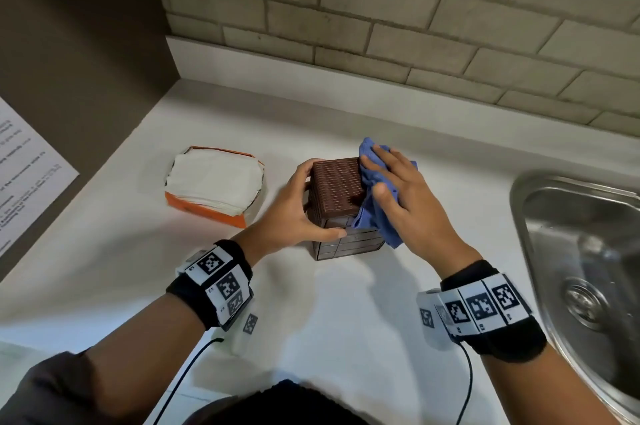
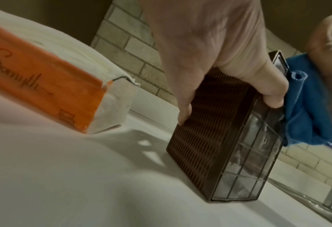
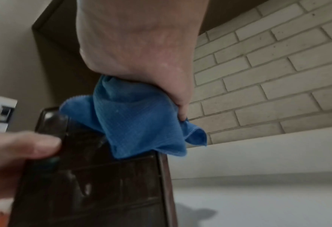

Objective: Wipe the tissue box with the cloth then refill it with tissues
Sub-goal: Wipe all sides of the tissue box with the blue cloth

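A brown woven-pattern tissue box (image 1: 337, 187) (image 2: 211, 135) (image 3: 95, 181) stands on the white counter (image 1: 346, 320), its gridded see-through side toward me. My left hand (image 1: 298, 210) (image 2: 219, 64) grips the box from the left, thumb across the front and fingers round the far side. My right hand (image 1: 398, 189) (image 3: 141, 53) presses a blue cloth (image 1: 375, 213) (image 2: 306, 110) (image 3: 137, 122) against the box's top right edge and right side, thumb on the cloth. An opened orange pack of white tissues (image 1: 214, 182) (image 2: 50, 86) lies to the left of the box.
A steel sink (image 1: 581, 262) is sunk into the counter at the right. A brick-tile wall (image 1: 415, 26) runs along the back, a dark panel with a printed sheet (image 1: 24, 175) stands at the left. Wrist-camera cables (image 1: 180, 386) trail over the counter's near part.
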The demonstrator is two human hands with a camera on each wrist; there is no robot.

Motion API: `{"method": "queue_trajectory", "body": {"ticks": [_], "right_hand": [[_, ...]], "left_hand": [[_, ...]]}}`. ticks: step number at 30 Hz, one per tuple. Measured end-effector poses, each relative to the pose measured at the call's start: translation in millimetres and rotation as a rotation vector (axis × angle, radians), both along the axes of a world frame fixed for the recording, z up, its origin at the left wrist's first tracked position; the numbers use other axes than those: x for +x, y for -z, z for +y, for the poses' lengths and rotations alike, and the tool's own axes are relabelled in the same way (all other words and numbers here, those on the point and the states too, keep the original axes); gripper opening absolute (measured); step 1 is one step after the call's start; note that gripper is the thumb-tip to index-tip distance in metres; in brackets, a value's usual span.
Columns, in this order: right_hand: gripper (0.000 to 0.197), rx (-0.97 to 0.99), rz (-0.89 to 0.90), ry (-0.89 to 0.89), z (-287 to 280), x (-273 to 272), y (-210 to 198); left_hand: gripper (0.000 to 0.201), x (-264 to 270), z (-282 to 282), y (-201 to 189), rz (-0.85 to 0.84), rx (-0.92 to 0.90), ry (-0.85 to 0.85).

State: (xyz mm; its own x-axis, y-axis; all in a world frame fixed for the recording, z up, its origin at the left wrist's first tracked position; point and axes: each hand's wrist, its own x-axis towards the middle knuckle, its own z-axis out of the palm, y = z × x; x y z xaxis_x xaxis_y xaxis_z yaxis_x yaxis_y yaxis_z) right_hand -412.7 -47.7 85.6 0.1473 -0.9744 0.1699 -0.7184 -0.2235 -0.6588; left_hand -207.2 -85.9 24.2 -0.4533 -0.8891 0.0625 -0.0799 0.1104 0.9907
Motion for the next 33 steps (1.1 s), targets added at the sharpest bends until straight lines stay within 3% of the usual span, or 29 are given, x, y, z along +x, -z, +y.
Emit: {"method": "queue_trajectory", "body": {"ticks": [4, 9, 12, 15, 17, 21, 25, 27, 29, 32, 33], "right_hand": [[0.048, 0.015, -0.247, 0.053, -1.3, 5.6, -1.6], [0.038, -0.020, -0.342, 0.137, -3.1, 10.8, -2.1], [0.038, -0.098, -0.033, 0.119, -3.4, 19.3, -5.7], [0.045, -0.208, 0.305, -0.015, -2.6, 26.8, -4.2], [0.044, -0.225, 0.284, -0.102, -4.7, 17.3, 0.0], [0.047, -0.056, 0.045, 0.027, -5.0, -5.6, 3.3], [0.051, -0.226, 0.337, 0.023, -0.6, 28.8, 1.6], [0.050, -0.294, 0.376, -0.016, -1.9, 30.7, 4.1], [0.046, -0.241, 0.175, -0.015, -3.6, 15.5, 9.2], [0.039, -0.006, -0.437, 0.054, -0.4, -0.7, 9.5], [0.039, 0.010, -0.483, 0.074, -0.2, 2.6, 9.0]], "left_hand": [[0.108, 0.5, -0.6, 0.4, 0.008, 0.022, 0.011], [0.111, -0.3, -1.4, 2.2, 0.002, 0.031, 0.021], [0.111, -0.5, -0.5, 1.7, 0.006, 0.039, 0.017], [0.110, 1.6, -0.9, -0.1, 0.024, 0.049, 0.021], [0.110, 1.8, -2.2, 0.1, 0.021, 0.051, 0.023], [0.112, -1.5, -2.9, 1.3, -0.003, 0.058, 0.019], [0.111, 2.6, -3.7, 1.5, 0.008, 0.078, 0.018], [0.112, 4.0, -3.2, 1.0, 0.008, 0.095, 0.013], [0.113, 3.7, -3.2, 2.1, 0.006, 0.103, -0.003], [0.113, 3.2, -2.9, 1.2, -0.007, 0.107, 0.005], [0.112, 3.6, -3.3, 0.2, -0.001, 0.110, 0.010]]}}
